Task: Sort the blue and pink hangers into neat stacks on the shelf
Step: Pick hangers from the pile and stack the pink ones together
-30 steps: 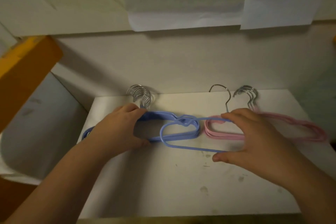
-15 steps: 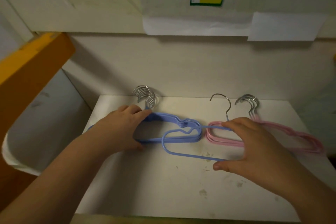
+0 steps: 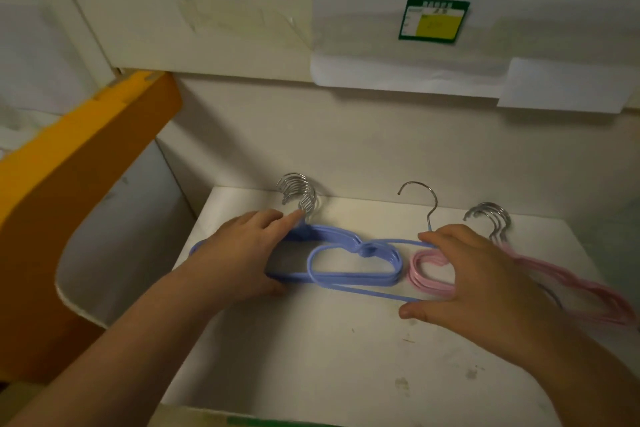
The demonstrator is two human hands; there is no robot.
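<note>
A stack of several blue hangers [image 3: 360, 279] lies at the back left of the white shelf [image 3: 329, 357], metal hooks toward the wall. My left hand [image 3: 242, 253] grips this stack across its middle, fingers on the far bar, thumb on the near bar. One loose blue hanger [image 3: 363, 291] lies slanted over the stack's right end, its hook up near the wall. My right hand [image 3: 474, 277] holds this hanger, fingers over its top bar, thumb under its lower bar. A stack of pink hangers [image 3: 561, 274] sits at the right, partly under my right hand.
The wall rises right behind the hooks. An upper shelf edge with white paper slips and a green and yellow label [image 3: 434, 20] hangs overhead. An orange beam [image 3: 69, 163] slants at the left above a white bin [image 3: 114, 239]. The shelf's front half shows only stains.
The view has tilted up and right. Both hands keep their holds; the loose blue hanger has shifted slightly left over the blue stack's right end.
</note>
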